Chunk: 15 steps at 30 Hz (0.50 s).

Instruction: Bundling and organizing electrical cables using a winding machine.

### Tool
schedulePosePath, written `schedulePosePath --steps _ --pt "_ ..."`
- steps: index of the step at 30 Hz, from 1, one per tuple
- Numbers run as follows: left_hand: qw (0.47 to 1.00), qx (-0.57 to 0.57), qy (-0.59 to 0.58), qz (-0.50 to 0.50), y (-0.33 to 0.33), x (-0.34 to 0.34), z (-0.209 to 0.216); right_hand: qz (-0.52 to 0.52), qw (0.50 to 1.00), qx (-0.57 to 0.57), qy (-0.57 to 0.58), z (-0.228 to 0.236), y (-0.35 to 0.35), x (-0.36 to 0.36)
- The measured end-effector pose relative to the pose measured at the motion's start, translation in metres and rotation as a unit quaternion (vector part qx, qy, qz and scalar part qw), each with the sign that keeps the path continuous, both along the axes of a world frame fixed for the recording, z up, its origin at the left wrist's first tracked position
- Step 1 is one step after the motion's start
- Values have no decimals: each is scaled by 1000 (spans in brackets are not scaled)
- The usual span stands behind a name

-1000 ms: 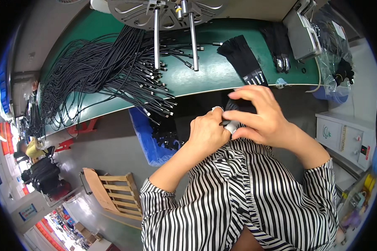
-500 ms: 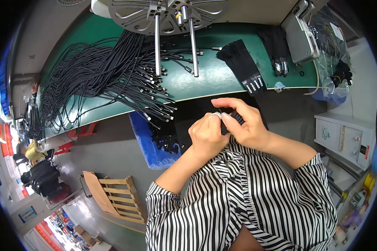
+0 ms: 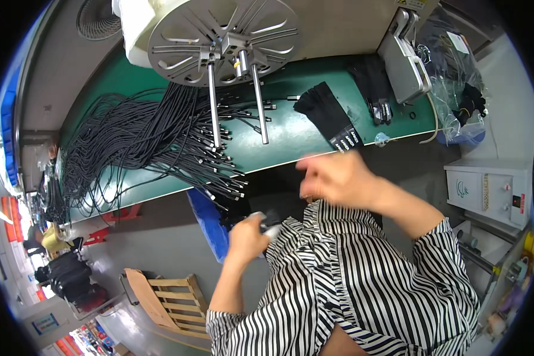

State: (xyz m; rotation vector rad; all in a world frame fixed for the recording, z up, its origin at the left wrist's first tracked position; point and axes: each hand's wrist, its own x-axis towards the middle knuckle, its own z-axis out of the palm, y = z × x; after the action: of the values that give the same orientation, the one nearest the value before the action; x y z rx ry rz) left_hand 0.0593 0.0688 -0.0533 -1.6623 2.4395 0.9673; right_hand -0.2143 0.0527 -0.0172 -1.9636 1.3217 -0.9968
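Note:
My left hand (image 3: 247,240) is closed on a small coiled black cable (image 3: 271,219) low in front of my body, over the blue bin's right side. White shows beside the coil, too blurred to make out. My right hand (image 3: 338,178) hangs in front of the bench edge, apart from the left, its fingers curled and smeared by motion; whether anything is in them I cannot tell. Nearest to it on the bench lies a bundle of flat black straps (image 3: 326,115) with white-printed ends. A large heap of black cables (image 3: 130,133) with metal plugs spreads over the left of the bench.
Above the green bench (image 3: 279,148) a slotted metal disc (image 3: 222,44) carries two downward rods. More black straps (image 3: 371,83) lie by a metal plate (image 3: 403,59). The blue-lined bin (image 3: 206,222) stands below the bench edge. A white cabinet (image 3: 483,193) is at right, a wooden pallet (image 3: 178,299) lower left.
My hands have come apart. The left has gone down and left with the coiled cable; the right has stayed near the bench edge, dropping slightly. The view has tilted a little upward.

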Motion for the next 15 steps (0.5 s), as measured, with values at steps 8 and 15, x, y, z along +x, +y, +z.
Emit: schedulePosePath --steps 8,15 --pt "989 -102 106 7 -11 27 17 -252 956 -24 147 -16 -80 -70" --pt "895 -336 185 -228 -65 -105 38 -225 965 -55 124 -33 -85 -70"
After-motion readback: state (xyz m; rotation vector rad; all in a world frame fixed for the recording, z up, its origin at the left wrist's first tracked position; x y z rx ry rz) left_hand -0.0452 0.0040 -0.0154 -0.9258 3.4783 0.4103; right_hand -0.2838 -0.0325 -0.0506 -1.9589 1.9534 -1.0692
